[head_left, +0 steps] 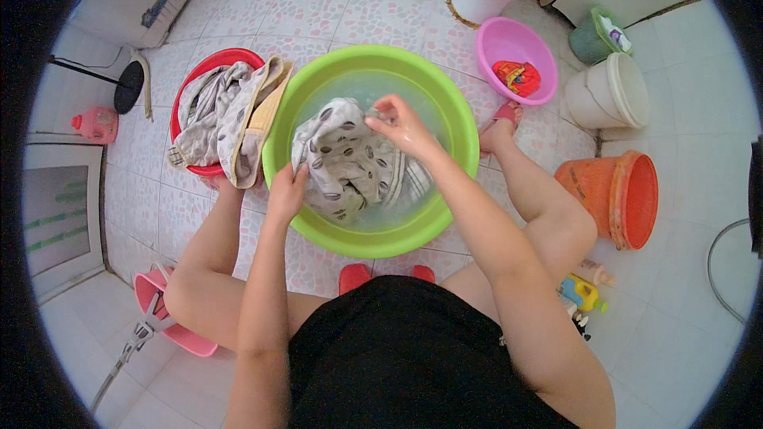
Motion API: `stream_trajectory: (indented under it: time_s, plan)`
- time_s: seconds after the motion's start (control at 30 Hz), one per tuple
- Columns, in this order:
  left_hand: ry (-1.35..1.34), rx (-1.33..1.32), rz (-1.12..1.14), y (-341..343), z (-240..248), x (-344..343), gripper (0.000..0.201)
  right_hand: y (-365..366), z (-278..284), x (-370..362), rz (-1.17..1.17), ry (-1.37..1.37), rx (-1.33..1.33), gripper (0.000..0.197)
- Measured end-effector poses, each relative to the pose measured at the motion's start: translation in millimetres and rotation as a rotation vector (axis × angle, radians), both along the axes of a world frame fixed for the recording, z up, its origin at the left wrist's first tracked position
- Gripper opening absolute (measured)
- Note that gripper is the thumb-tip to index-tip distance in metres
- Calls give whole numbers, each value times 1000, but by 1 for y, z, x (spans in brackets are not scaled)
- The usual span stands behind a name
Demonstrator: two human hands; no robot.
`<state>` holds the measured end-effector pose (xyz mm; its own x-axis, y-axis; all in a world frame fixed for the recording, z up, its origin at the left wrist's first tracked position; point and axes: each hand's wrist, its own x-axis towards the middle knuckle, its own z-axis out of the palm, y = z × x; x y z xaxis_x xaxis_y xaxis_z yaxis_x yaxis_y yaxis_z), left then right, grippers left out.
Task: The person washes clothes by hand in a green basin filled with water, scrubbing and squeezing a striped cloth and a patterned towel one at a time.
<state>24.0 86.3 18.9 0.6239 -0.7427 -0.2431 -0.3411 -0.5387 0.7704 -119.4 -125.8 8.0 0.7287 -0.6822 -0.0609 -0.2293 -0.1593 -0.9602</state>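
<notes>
A large green basin (pixel 278 131) holds cloudy water and a wet white cloth with dark oval prints (pixel 350 155), bunched and partly above the surface. My left hand (pixel 288 191) grips the near left edge of this cloth at the basin's left side. Over the middle of the basin is my right hand (pixel 401 123), its fingers curved and apart from the thumb. The thumb tip is close beside the upper right edge of the cloth; whether they touch I cannot tell. Part of the cloth lies under water on the right, with stripes showing.
Left of the basin, a red tub (pixel 238 56) is heaped with similar printed laundry (pixel 226 111). A pink basin (pixel 520 28) with a red packet (pixel 517 77) stands far right. An orange bucket (pixel 592 191), white bucket (pixel 608 94) and bottles (pixel 584 292) line the right side.
</notes>
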Motion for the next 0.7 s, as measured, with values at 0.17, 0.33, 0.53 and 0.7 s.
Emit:
stream_trajectory:
  time_s: [0.17,0.33,0.53,0.7]
  plan:
    - [-157,402,61,4,-5,8,30,12,-66,-50,237,509,-270,71]
    - [-515,196,103,10,-1,8,37,56,-72,-49,299,766,-688,88]
    - [-607,32,-262,-23,-13,-20,55,30,-83,-39,364,852,-538,71]
    - [-694,299,-204,-19,-51,-43,68,9,-31,-59,245,739,-455,34]
